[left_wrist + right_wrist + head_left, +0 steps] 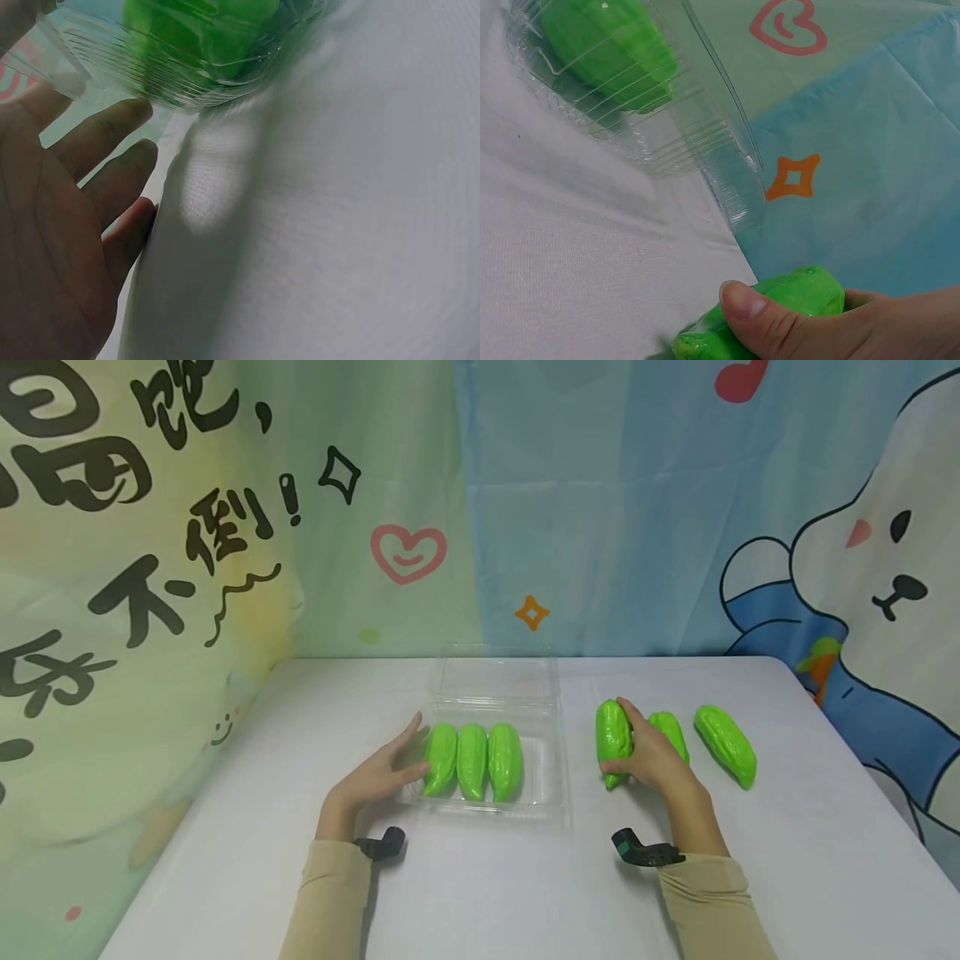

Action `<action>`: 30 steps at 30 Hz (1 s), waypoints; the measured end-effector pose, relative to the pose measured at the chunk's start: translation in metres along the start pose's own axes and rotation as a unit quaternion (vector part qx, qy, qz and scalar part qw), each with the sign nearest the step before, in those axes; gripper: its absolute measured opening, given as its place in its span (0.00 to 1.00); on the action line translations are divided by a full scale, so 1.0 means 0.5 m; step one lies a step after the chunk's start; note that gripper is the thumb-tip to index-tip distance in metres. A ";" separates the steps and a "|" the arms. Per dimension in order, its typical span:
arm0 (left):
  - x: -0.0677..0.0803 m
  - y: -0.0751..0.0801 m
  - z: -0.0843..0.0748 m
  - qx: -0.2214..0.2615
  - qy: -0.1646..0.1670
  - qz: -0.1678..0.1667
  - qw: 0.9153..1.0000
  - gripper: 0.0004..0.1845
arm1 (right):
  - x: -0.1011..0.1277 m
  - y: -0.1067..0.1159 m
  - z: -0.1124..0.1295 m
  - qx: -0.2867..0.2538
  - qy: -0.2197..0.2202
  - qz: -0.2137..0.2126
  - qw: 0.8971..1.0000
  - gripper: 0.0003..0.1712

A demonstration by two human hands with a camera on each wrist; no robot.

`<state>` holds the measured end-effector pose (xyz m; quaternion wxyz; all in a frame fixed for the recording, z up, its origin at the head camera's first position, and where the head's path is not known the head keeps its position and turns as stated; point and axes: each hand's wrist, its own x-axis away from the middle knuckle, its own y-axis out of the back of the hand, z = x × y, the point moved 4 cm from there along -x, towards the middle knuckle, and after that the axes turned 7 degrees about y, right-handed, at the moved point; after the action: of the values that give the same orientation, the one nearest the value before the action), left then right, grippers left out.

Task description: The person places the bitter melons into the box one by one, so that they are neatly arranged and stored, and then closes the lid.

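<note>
My right hand [651, 758] has its grip closed around one gourd [612, 739] that lies on the table [480, 885], right of the tray [546, 777]. My left hand [386, 770] is open, its fingers straight against the left side of the tray. Three gourds [472, 761] lie in the tray already, with free place at the right side. I judge this as the picking step; next I must lift the gourd and lay it into that place.

Tan long sleeves [330, 902], black wrist-mounted cameras [381, 844]
</note>
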<state>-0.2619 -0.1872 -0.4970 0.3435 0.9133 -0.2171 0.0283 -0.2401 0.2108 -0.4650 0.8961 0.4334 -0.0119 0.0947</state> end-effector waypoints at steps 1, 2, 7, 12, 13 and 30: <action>0.000 0.000 0.000 0.000 -0.002 0.000 1.000 0.47 | 0.000 0.000 -0.002 -0.001 -0.001 0.000 1.000 0.67; 0.001 0.000 -0.001 0.001 -0.003 -0.001 1.000 0.47 | -0.001 -0.001 -0.004 -0.002 -0.002 0.001 1.000 0.67; 0.009 0.001 -0.015 0.003 -0.002 0.002 1.000 0.45 | 0.001 -0.001 -0.007 -0.001 -0.003 -0.001 1.000 0.67; 0.034 0.012 -0.063 0.004 -0.004 0.011 1.000 0.45 | 0.003 0.000 -0.005 -0.001 0.007 -0.004 1.000 0.66; 0.039 0.014 -0.071 0.003 -0.005 0.012 1.000 0.45 | 0.004 0.001 -0.005 0.000 0.008 -0.004 1.000 0.66; 0.008 0.005 -0.019 -0.009 -0.012 0.006 1.000 0.47 | 0.012 0.011 0.009 0.004 0.013 -0.003 1.000 0.65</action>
<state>-0.2584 -0.1845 -0.4874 0.3489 0.9092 -0.2267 0.0173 -0.2352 0.2116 -0.4575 0.8946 0.4361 0.0014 0.0973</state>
